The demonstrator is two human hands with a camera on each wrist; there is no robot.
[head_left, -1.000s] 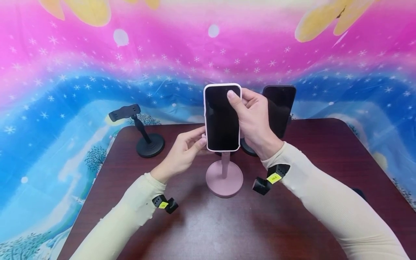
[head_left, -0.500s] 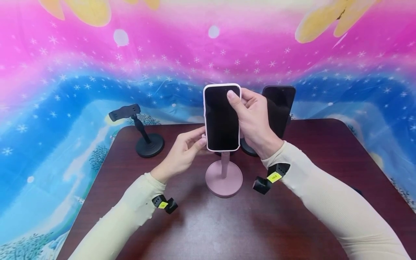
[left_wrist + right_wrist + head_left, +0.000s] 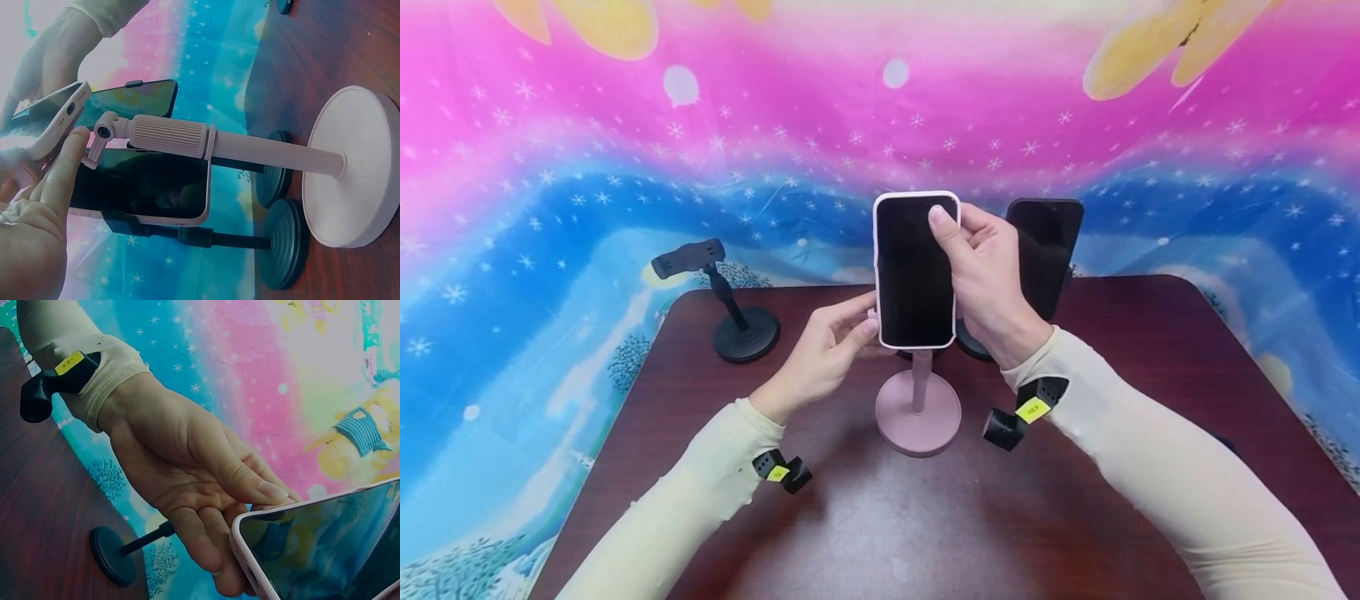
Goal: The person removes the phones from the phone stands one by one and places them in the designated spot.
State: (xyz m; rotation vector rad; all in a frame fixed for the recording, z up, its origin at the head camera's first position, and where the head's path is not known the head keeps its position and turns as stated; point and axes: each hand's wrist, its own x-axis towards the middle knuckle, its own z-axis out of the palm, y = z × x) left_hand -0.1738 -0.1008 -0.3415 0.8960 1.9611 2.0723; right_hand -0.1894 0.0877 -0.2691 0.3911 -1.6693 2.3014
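A smartphone in a pale pink case stands upright at the head of a pink phone stand, its dark screen towards me. My right hand grips its upper right side, thumb on the screen and fingers behind. At the phone's lower left edge is my left hand, thumb and fingers pinching a small pink part that looks like the stand's clamp. In the left wrist view, the clamp joint sits just behind the phone's bottom end. The right wrist view shows the left thumb along the phone's edge.
Behind on the right, a black phone stands on a black-based holder. The left wrist view shows another mounted phone on a black stand. A black phone stand with no phone is at the back left. A patterned cloth hangs behind the table.
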